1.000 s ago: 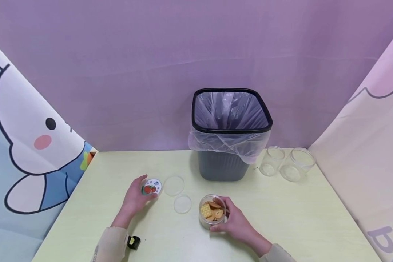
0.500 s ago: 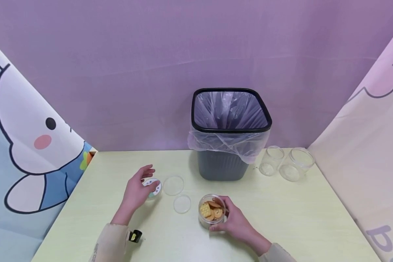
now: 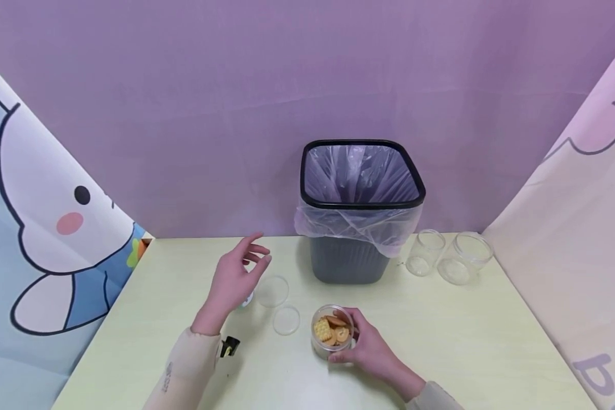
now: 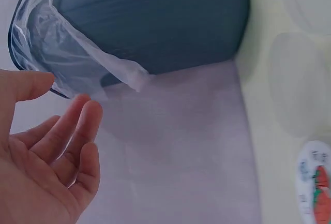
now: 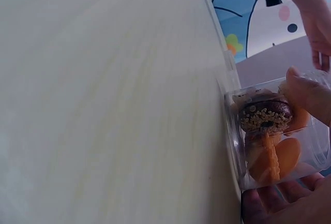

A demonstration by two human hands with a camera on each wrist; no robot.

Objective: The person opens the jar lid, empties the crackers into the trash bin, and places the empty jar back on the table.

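My left hand (image 3: 233, 279) hovers, fingers (image 3: 256, 250) loosely spread, holding nothing; printed lid (image 4: 315, 188) lies under the palm on the desk (image 3: 466, 336). My right hand (image 3: 371, 347) wraps the open cookie jar (image 3: 332, 330). Best keep it upright, grip low.

Counts, head view unless noted:

- 1 waste bin (image 3: 361, 228), dark grey w/ 1 clear liner bag.
- 3 clear jars total: 2 empty jars, one (image 3: 426, 251) just beside the other (image 3: 465, 257), at the far right of the counter (image 3: 466, 341); 1 cookie jar (image 3: 332, 331), open.
- Cookies inside: several, exact no. can't tell; wrist view shows at least 1 dark seeded one plus a few orange-brown ones.
- 3 lids: 2 plain clear lids, larger (image 3: 272, 291) and smaller (image 3: 286, 319); 1 printed lid (image 4: 316, 185) w/ red fruit picture.
- 2 hands: left hand (image 3: 234, 280), right hand (image 3: 369, 347).
- 1 counter.
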